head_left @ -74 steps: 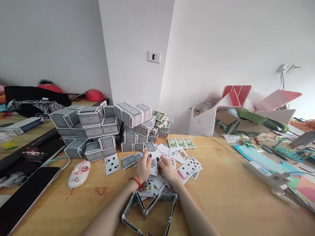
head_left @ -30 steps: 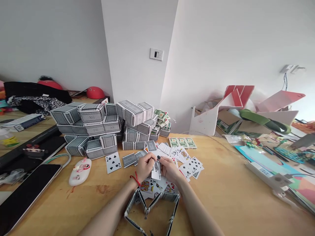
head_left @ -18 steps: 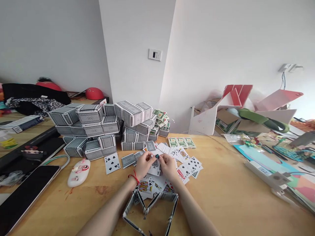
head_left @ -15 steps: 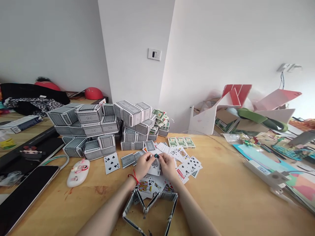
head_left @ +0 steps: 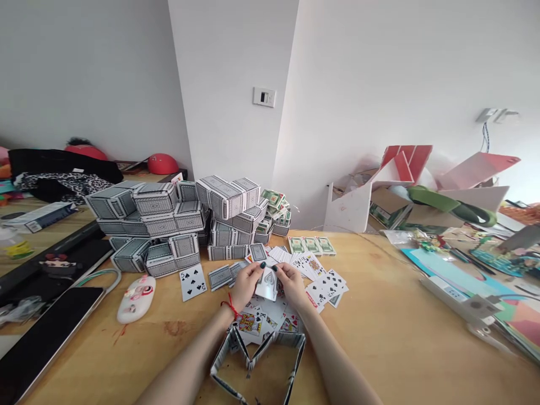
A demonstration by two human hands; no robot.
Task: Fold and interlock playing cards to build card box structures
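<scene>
Both hands pinch one playing card, its face with a large spade turned up toward me. My left hand, with a red string at the wrist, grips the card's far left part. My right hand has thumb and fingers closed on the far right part. Beneath the hands lies a spread of loose face-up cards, among them a king. Nearest me, between my forearms, stands a heart-shaped frame of folded cards. To the left of my hands rests a five of spades.
Stacked card-built blocks stand at the back left. Behind the loose cards are three green card packs. A white computer mouse and a black tablet-like slab lie on the left; a power strip is at right.
The held card has tilted, so its face now catches more light. My fingertips have moved slightly apart along its far edge. The view has shifted a little.
</scene>
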